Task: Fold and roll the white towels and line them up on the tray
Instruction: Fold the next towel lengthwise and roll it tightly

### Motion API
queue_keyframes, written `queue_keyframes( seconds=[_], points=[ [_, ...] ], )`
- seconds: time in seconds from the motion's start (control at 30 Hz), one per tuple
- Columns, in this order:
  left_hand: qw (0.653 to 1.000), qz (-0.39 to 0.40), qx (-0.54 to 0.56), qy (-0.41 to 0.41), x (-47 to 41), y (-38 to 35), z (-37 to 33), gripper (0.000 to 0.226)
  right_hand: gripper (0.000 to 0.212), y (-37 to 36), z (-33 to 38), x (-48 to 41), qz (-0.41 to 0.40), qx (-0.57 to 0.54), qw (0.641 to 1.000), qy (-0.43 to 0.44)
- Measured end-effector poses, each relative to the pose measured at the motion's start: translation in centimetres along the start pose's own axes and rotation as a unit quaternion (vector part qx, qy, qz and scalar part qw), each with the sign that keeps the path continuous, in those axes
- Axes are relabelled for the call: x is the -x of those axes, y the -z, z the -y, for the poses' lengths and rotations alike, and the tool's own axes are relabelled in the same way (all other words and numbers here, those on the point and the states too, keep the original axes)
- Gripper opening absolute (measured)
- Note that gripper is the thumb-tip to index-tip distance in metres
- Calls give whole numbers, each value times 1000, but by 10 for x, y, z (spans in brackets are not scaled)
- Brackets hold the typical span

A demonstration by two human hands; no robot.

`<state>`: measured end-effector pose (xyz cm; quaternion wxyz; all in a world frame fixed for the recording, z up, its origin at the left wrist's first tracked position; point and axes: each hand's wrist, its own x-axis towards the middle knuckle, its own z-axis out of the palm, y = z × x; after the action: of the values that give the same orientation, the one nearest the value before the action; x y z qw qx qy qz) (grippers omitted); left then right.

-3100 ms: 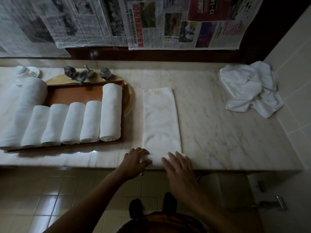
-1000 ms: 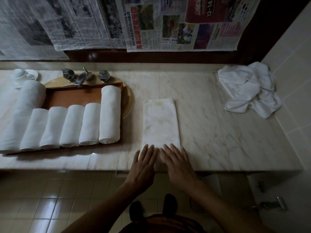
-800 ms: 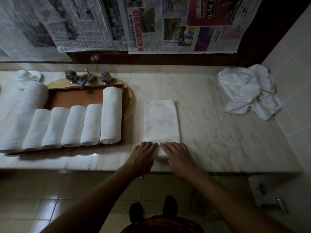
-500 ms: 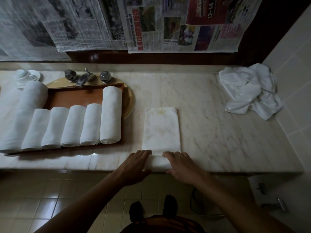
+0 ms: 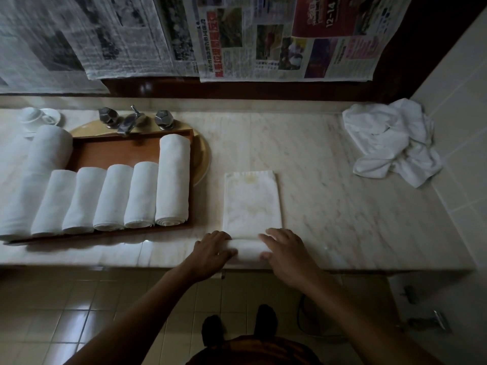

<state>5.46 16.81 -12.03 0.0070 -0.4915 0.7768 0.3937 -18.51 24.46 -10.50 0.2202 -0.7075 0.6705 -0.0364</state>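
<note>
Six rolls (image 5: 172, 180) line the tray (image 5: 118, 151); right of it, my left grip (image 5: 213, 250) and right grip (image 5: 284, 252) curl round a half-rolled towel (image 5: 251, 204); a crumpled heap (image 5: 390, 143) waits.

Bare marble counter (image 5: 329, 206) lies open right of the folded towel (image 5: 251, 201). The tray (image 5: 118, 151) of rolled towels (image 5: 141, 194) blocks the left; a crumpled heap (image 5: 390, 143) fills the far right corner by the tiled wall (image 5: 453, 101).

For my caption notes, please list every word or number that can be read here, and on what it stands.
"12-14": on the red advert of the colour newspaper page above the counter.
Other newspaper print: too small or blurred to read.
Rolled towels, tray: no text.
</note>
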Motion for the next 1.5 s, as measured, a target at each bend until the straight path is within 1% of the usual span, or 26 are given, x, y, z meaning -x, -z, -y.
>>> queue_keyframes(
  seconds=[0.1,0.13,0.17,0.2,0.23,0.27,0.3,0.33,0.4,0.47,0.53,0.6,0.77,0.9,0.97,1.07,1.17,1.27,1.37,1.5],
  points=[
    [999,11,2,30,-6,4,-5,87,60,-24,18,19,-97,57,993,36],
    [999,13,6,38,-7,3,-6,87,65,-32,22,25,-110,64,991,45],
    [999,4,-1,37,-6,2,-7,86,73,-38,26,29,-105,71,991,44],
    [999,-25,-25,28,-4,-1,-8,81,81,-43,27,31,-98,78,991,37],
    [995,-77,-69,6,1,-6,-8,73,88,-45,27,31,-95,87,991,28],
    [983,-135,-118,-29,6,-13,-9,62,94,-47,25,30,-98,98,990,26],
    [970,-176,-154,-70,12,-21,-13,53,97,-47,24,28,-97,107,989,30],
    [959,-191,-183,-104,17,-30,-17,52,98,-47,22,27,-97,114,988,37],
    [944,-172,-248,-136,20,-49,-20,68,98,-48,17,23,-95,117,987,52],
    [944,-134,-277,-114,17,-61,-16,86,96,-48,13,16,-86,115,988,51],
    [952,-92,-278,-85,9,-60,-11,93,97,-48,11,7,-66,110,991,38],
    [954,-72,-278,-82,2,-51,-14,93,99,-45,9,-4,-50,108,993,22],
    [965,-44,-241,-96,-32,-17,-17,88,83,-22,6,-33,-23,96,995,11],
    [967,-18,-225,-118,-44,3,-15,80,79,-1,3,-45,19,60,998,17],
    [966,-1,-231,-117,-39,7,-17,79,77,8,4,-40,51,43,998,16],
    [975,13,-189,-119,-20,3,-13,80,73,15,6,-19,80,7,997,-14],
    [982,23,-136,-129,2,-5,-4,69,64,14,6,1,98,23,995,-11],
    [990,35,-76,-111,11,-11,2,58,61,15,5,9,96,21,995,5],
    [996,28,3,-87,9,-15,5,47,61,11,1,5,81,-3,997,7],
    [997,4,51,-56,3,-12,-1,45,64,6,-8,-3,53,17,998,6]
  ],
)
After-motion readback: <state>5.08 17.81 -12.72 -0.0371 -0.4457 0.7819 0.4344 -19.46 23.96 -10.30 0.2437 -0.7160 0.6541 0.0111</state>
